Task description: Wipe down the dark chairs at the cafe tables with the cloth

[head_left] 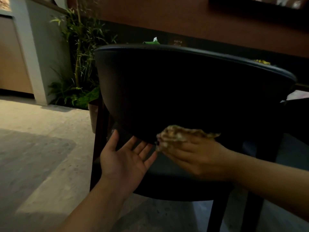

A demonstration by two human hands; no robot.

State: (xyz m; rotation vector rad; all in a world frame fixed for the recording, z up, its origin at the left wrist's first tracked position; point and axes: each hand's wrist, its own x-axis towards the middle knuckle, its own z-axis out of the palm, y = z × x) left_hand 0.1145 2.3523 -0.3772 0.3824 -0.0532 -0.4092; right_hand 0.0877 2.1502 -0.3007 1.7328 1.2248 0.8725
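A dark chair point(184, 91) with a curved padded backrest fills the middle of the view, seen from behind. My right hand point(199, 156) grips a crumpled mottled brown cloth point(180, 134) and holds it against the lower edge of the backrest. My left hand point(127, 156) is spread palm up just left of the cloth, with its fingertips under the backrest's bottom edge. The dark seat point(167, 178) shows below both hands.
A potted bamboo-like plant point(80, 64) stands left of the chair by a pale pillar point(28, 47). Speckled light floor point(41, 148) stretches to the left. A green tissue box point(151, 42) peeks over the backrest. A brown wall point(184, 14) runs behind.
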